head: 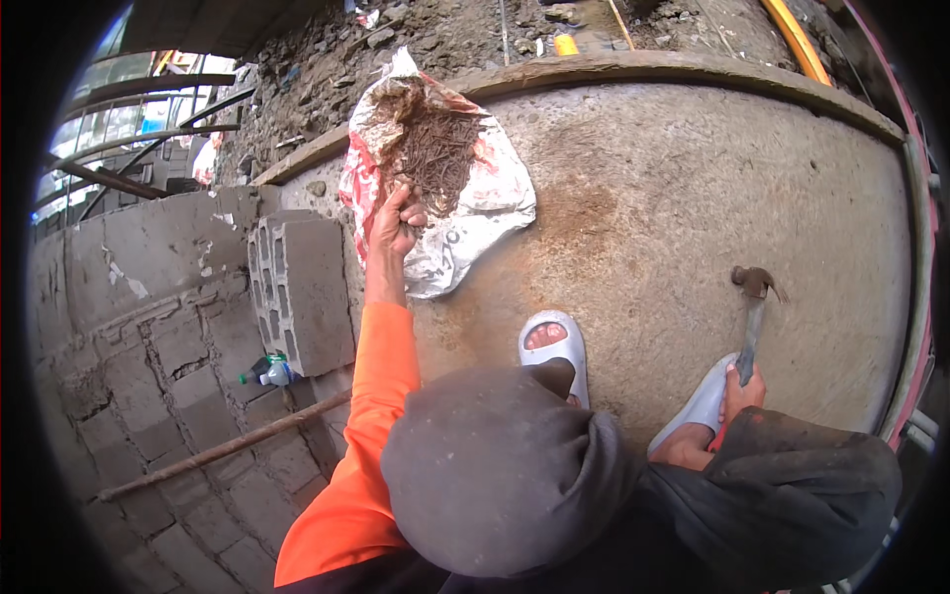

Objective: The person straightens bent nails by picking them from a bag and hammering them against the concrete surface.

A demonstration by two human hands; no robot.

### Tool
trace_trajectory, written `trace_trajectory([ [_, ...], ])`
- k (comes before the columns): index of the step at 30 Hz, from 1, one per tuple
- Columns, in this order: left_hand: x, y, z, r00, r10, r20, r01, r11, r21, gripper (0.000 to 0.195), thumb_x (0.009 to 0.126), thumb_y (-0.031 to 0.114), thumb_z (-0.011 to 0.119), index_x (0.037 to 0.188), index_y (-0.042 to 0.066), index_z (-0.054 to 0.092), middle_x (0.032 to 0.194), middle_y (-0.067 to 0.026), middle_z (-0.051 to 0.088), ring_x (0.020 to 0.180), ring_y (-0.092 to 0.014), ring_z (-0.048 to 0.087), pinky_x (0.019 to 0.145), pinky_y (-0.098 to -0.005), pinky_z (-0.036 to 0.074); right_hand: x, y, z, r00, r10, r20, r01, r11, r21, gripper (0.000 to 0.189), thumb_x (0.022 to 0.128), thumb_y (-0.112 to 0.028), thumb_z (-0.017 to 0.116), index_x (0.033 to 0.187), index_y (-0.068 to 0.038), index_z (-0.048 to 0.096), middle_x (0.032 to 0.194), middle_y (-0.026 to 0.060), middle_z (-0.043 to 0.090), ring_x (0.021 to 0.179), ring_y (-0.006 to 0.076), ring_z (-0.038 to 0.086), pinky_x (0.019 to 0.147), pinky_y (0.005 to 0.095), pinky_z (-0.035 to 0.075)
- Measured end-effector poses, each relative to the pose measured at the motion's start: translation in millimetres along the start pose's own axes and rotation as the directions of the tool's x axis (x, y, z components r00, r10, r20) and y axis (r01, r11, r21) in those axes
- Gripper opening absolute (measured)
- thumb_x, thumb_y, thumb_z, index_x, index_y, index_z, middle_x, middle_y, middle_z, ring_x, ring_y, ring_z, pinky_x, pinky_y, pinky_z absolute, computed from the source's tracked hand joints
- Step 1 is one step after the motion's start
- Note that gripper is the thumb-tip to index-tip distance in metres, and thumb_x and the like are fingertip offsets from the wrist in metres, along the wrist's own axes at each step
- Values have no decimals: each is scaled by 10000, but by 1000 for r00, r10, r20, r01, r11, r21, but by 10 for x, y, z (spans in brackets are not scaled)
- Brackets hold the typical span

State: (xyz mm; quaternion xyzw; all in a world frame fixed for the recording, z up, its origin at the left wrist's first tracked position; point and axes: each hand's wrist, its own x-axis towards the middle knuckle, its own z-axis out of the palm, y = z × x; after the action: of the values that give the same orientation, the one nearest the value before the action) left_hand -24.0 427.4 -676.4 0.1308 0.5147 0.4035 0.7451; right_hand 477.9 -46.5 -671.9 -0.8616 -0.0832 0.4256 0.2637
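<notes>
A white and red woven sack (501, 197) lies with its mouth spread, holding a heap of rusty nails (438, 156). At the near left side of that heap is my left hand (399, 220), palm up with the fingers curled in. A few thin nails seem to show between its fingers, partly hidden. My right hand (744, 393) grips a claw hammer (752, 319) by its handle, beside my right foot. The rusty hammer head points away from me, above the concrete slab (668, 208).
A hollow concrete block (315, 289) stands left of the sack, with plastic bottles (271, 371) beside it. A wooden pole (230, 445) crosses the blockwork. Timber edging (631, 67) bounds the slab's far side, with rubble (312, 74) beyond. My feet wear grey slides (571, 341).
</notes>
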Motion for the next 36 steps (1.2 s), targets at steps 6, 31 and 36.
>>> trace_trajectory([
  [6,-4,63,-58,996,-78,-42,75,995,-62,37,1002,123,648,1033,131,629,887,-53,646,517,-66,440,471,-240,405,-7,-53,14,999,25,19,-25,999,23,171,975,-182,641,1016,-23,593,521,28,496,338,147,469,315,344,357],
  [31,-713,-3187,2396,774,-71,630,-632,-25,774,141,945,148,598,956,17,649,996,-265,685,928,-466,667,821,-537,530,8,-58,31,997,-66,-45,57,982,-181,488,867,-394,729,1164,-10,678,998,252,724,994,450,687,855,483,527],
  [36,-835,-3589,2792,776,-47,629,-630,-76,773,138,968,135,561,1066,54,616,1090,-258,617,963,-504,633,812,-574,506,-47,23,-86,996,-90,-22,87,988,-128,513,887,-416,713,1177,5,675,1008,267,722,1001,456,682,868,491,521],
])
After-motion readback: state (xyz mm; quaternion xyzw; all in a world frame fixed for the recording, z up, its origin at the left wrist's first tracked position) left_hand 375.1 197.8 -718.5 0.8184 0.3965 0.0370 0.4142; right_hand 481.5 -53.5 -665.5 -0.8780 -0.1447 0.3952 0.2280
